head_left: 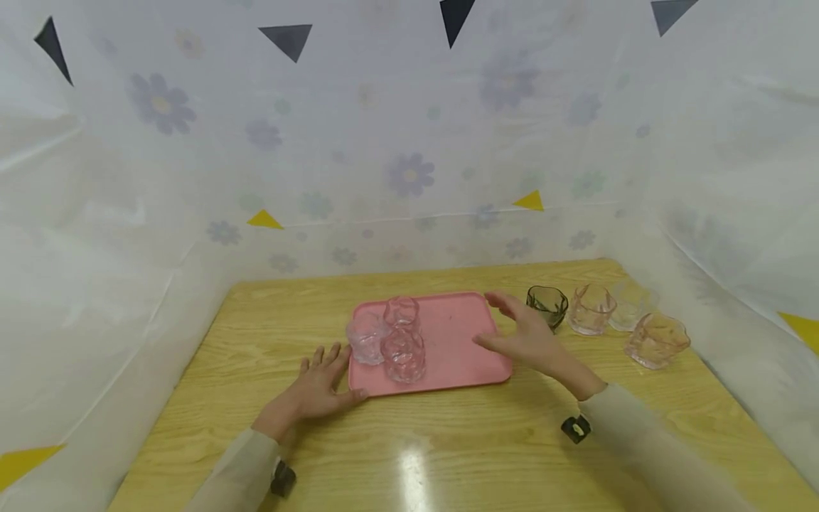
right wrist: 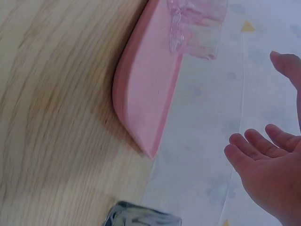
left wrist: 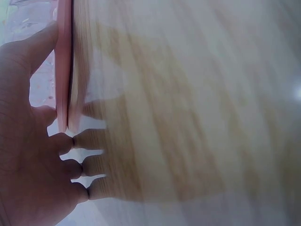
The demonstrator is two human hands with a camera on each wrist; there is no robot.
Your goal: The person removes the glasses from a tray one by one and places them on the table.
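A pink rectangular tray (head_left: 457, 348) lies on the table with three clear glasses on its left part: a left one (head_left: 367, 341), a back one (head_left: 402, 310) and a front one (head_left: 405, 361). My left hand (head_left: 320, 387) is at the tray's left front corner, fingers spread and thumb along the front edge. In the left wrist view, that hand (left wrist: 33, 155) has its thumb against the tray's rim (left wrist: 64, 75). Over the tray's right end hovers my right hand (head_left: 534, 343), fingers extended and holding nothing. Its wrist view shows the hand (right wrist: 273, 169) apart from the tray (right wrist: 148, 80).
Right of the tray stand a dark green glass (head_left: 547, 306), a pinkish glass (head_left: 591, 310), a clear glass (head_left: 630, 306) and a peach-tinted glass (head_left: 657, 341). The wooden table (head_left: 473, 455) has white flowered sheeting (head_left: 409, 235) behind it and along both sides.
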